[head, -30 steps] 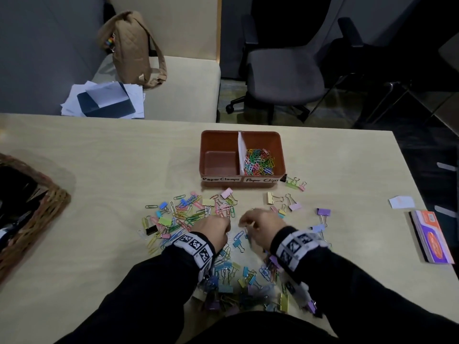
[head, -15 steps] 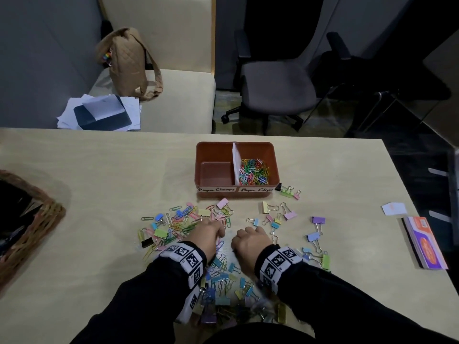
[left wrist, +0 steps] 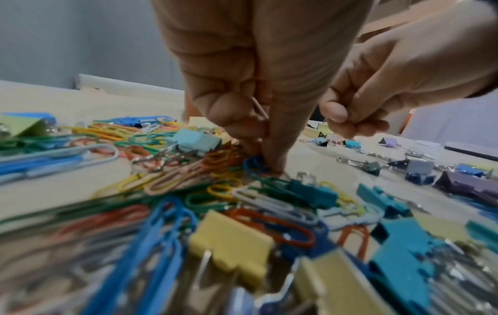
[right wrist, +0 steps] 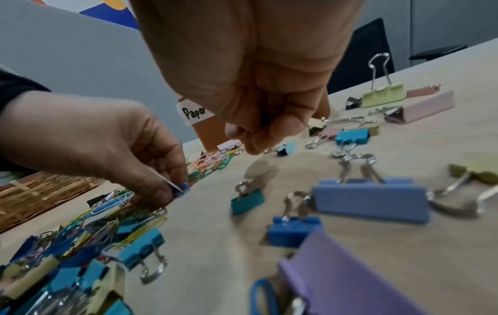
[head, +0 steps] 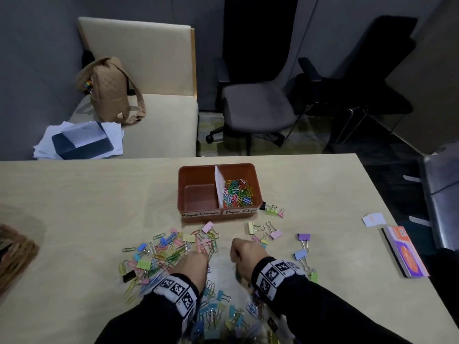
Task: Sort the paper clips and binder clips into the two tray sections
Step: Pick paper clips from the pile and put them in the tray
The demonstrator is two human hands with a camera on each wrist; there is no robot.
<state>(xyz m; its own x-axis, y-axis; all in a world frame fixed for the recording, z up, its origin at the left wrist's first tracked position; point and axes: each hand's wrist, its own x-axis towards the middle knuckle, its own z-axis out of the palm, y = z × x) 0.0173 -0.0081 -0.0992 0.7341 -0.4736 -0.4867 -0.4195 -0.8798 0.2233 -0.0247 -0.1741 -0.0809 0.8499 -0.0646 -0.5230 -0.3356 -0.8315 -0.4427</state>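
An orange tray (head: 257, 181) stands mid-table; its left section, labelled for clamps, holds nothing, and its right section holds coloured paper clips (head: 237, 192). Mixed paper clips (head: 173, 247) and binder clips (head: 218, 311) lie scattered in front of it. My left hand (head: 191, 263) is down in the pile, its fingertips (right wrist: 176, 187) pinching a blue paper clip (right wrist: 183, 187) on the table, with a pale clip also in its fingers. My right hand (head: 246, 254) hovers just to the right with its fingers (right wrist: 258, 136) curled tight; a thin clip wire (left wrist: 323, 122) pokes out under the thumb.
A wicker basket (head: 15, 254) sits at the table's left edge. An orange booklet (head: 407, 254) and a white card (head: 373, 218) lie at the right. Large purple (head: 303, 236) and blue (head: 299, 254) binder clips lie right of my hands. Chairs stand beyond the far edge.
The head view has tilted upward. Both hands stay low over the pile in front of the tray, and the right hand has drifted slightly to the right.
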